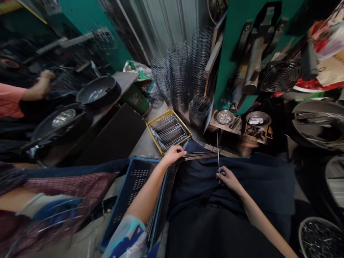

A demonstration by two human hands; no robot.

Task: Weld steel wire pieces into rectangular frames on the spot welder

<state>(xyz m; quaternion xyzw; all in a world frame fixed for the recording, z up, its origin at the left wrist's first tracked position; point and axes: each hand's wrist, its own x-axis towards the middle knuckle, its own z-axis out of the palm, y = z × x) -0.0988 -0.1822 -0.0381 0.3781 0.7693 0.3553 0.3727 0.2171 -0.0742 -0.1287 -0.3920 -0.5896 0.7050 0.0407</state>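
Observation:
My right hand (228,180) pinches a thin metal rod (218,152) near its lower end; the rod stands almost upright in front of my lap. To its left, my left hand (174,154) is closed at the end of several thin metal rods (200,155), which lie crosswise over the dark apron (258,182) on my lap. The upright rod crosses in front of their far right end. Just beyond my left hand sits a yellow crate (154,138) holding many wire pieces. Under my left forearm stands a blue plastic crate (137,179) with more metal pieces inside.
Tall stacks of wire baskets (178,77) stand at the back. A green machine (231,43) rises ahead right, with a small bowl of metal parts (224,117) below. At lower right is a bucket of metal pieces (322,238). Co-workers' arms (37,89) show at left.

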